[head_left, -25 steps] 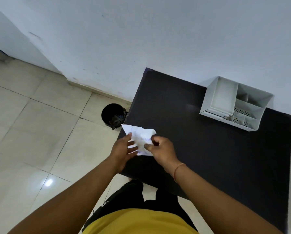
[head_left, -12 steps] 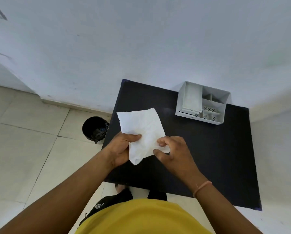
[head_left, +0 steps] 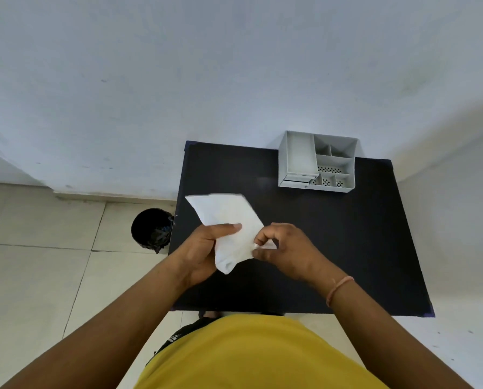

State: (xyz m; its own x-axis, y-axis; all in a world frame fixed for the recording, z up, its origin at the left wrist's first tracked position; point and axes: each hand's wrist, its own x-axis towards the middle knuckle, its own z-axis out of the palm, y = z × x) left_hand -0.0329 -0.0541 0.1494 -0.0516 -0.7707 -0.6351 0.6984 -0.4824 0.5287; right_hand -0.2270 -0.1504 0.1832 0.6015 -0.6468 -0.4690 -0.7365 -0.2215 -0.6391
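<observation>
Above the black table (head_left: 347, 248), near its left front, both hands hold a white tissue (head_left: 229, 220): left hand (head_left: 204, 248) clamps it under the thumb, right hand (head_left: 285, 248) pinches one corner. Looks like unfolding; next, pull corners apart gently. Grey organizer (head_left: 317, 161) at the back, black bin (head_left: 150, 228) on tiled floor, white wall.

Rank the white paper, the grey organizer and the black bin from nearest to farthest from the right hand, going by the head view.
1. white paper: pinched by the right hand itself, on its left side.
2. grey organizer: at the back edge of the table, beyond the hand.
3. black bin: down on the floor, left of the table.
</observation>
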